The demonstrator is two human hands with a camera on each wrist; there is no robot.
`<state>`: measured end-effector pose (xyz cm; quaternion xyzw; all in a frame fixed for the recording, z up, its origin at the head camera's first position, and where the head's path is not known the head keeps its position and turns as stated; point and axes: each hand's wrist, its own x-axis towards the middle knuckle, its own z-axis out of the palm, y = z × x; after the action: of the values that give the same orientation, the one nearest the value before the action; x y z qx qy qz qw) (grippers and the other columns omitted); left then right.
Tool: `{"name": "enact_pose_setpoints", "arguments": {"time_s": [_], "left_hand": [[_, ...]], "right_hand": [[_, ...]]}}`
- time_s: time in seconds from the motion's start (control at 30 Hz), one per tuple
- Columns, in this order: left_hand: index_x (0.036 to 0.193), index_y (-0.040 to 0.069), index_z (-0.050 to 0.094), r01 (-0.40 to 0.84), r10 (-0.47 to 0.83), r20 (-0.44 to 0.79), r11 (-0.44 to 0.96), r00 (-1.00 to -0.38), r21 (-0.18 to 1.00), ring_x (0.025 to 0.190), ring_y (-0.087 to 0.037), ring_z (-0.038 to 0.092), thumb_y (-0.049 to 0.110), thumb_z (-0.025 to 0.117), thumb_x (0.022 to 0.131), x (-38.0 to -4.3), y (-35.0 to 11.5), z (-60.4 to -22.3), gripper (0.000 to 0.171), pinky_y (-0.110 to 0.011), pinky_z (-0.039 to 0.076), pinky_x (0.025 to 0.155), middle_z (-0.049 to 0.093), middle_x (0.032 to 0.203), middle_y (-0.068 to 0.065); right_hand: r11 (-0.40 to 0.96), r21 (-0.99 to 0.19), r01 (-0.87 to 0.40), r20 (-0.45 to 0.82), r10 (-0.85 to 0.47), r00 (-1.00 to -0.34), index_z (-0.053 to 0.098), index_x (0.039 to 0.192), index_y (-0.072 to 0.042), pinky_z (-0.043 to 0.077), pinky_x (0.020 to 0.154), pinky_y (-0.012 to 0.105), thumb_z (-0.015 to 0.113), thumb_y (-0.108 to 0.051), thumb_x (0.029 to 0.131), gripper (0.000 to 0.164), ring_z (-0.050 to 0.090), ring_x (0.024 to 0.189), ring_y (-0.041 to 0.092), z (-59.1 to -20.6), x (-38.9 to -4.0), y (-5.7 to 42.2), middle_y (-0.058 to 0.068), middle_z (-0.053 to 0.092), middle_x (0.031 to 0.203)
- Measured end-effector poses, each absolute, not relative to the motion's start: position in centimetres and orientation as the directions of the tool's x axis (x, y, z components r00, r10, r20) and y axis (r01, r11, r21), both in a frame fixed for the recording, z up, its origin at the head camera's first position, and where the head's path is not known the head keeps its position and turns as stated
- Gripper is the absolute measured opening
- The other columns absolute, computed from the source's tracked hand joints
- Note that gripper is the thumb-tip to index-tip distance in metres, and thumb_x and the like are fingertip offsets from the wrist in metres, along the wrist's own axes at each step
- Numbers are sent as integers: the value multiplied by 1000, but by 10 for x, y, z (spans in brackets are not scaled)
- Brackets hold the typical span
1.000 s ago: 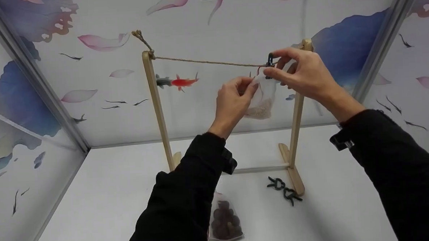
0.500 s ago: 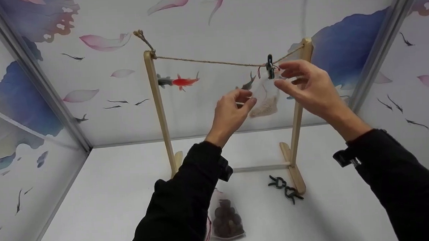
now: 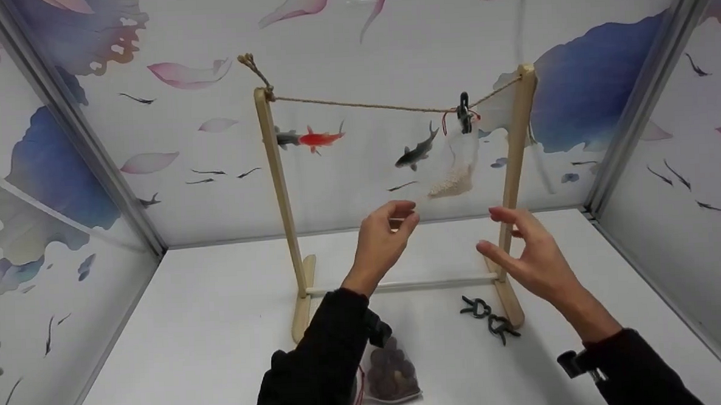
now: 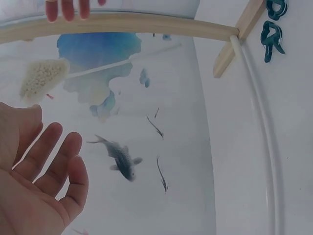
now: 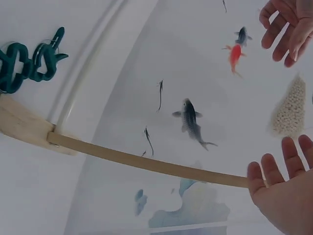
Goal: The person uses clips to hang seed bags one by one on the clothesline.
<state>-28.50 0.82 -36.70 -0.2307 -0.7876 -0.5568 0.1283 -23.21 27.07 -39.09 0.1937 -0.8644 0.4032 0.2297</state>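
Note:
A sheer bag (image 3: 456,174) with pale grains in its bottom hangs from the twine (image 3: 362,107), held there by a dark green spring clamp (image 3: 465,113). My left hand (image 3: 380,241) is below and left of the bag, fingers loosely bent, with nothing in it. To the lower right of the bag, my right hand (image 3: 533,253) has thumb and fingers spread apart and holds nothing. The left wrist view shows the grains (image 4: 44,78) beyond the left hand's fingers. In the right wrist view the bag (image 5: 290,107) hangs between both hands.
Two more green clamps (image 3: 490,318) lie on the white table by the right foot of the wooden frame (image 3: 280,194). Another sheer bag, full of brown round things (image 3: 393,374), stands near the left sleeve, with a red cord beside it. Printed walls enclose the table.
Both hands have let go of the bag and clamp and moved down, away from the twine. The bag stays hanging from the clamp.

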Motion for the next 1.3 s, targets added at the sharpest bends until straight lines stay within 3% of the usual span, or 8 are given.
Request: {"name": "enact_pose_setpoints", "arguments": {"time_s": [0.1, 0.17, 0.27, 0.37, 0.63, 0.87, 1.13, 1.3], "left_hand": [[123, 8, 70, 607, 224, 564, 309, -795, 732, 100, -15, 69, 20, 67, 100, -275, 7, -387, 25, -33, 55, 84, 72, 114, -5], [123, 7, 70, 708, 264, 662, 374, -701, 600, 103, -15, 69, 21, 68, 100, -267, 6, -402, 27, -34, 56, 84, 72, 115, -5], [125, 8, 69, 806, 346, 762, 463, -547, 369, 110, -15, 66, 23, 69, 99, -254, 4, -422, 30, -33, 54, 90, 70, 119, -3], [127, 9, 69, 834, 371, 798, 480, -474, 273, 116, -16, 64, 25, 71, 98, -243, 3, -437, 33, -34, 52, 95, 69, 123, -3], [125, 11, 70, 815, 298, 820, 491, -489, 308, 125, -21, 60, 25, 73, 96, -222, 4, -468, 33, -40, 50, 99, 66, 129, -4], [123, 11, 71, 802, 191, 845, 470, -499, 368, 124, -23, 60, 22, 78, 92, -219, 2, -483, 34, -43, 50, 99, 67, 127, -5], [118, 11, 72, 779, 202, 806, 465, -556, 421, 122, -23, 62, 25, 80, 91, -220, 5, -495, 32, -43, 51, 97, 68, 125, -5], [119, 11, 72, 766, 243, 775, 484, -583, 424, 121, -24, 62, 27, 80, 90, -221, 8, -497, 34, -44, 53, 94, 67, 127, -6]], "right_hand": [[639, -637, -430, 378, -227, -897, 40, 151, -1, 40, 101, 63, 78, -30, 92, 76, 41, 136, 41, -406, -218, 280, 21, 46, 145], [687, -633, -355, 253, -250, -935, 33, 154, 0, 38, 100, 70, 76, -41, 92, 86, 38, 137, 48, -415, -208, 284, 26, 41, 148], [770, -581, -264, 144, -222, -964, 32, 155, 1, 40, 97, 70, 74, -56, 88, 98, 40, 134, 53, -429, -197, 287, 30, 41, 147], [823, -530, -205, 103, -178, -979, 36, 152, 2, 45, 93, 67, 74, -62, 84, 101, 46, 127, 53, -444, -190, 291, 31, 44, 143], [862, -503, -59, -80, -115, -990, 44, 142, 13, 46, 93, 64, 78, -55, 84, 95, 50, 121, 55, -469, -188, 299, 36, 46, 135], [845, -529, 74, -228, -58, -972, 51, 137, 7, 47, 93, 62, 83, -48, 82, 84, 57, 115, 44, -495, -196, 292, 27, 50, 130], [855, -509, 100, -202, -6, -979, 56, 129, 6, 51, 84, 52, 87, -38, 80, 73, 59, 101, 32, -502, -204, 284, 22, 51, 119], [874, -475, 105, -194, 12, -981, 56, 128, 7, 52, 80, 50, 90, -36, 77, 74, 57, 94, 29, -499, -207, 286, 23, 50, 117]]}}
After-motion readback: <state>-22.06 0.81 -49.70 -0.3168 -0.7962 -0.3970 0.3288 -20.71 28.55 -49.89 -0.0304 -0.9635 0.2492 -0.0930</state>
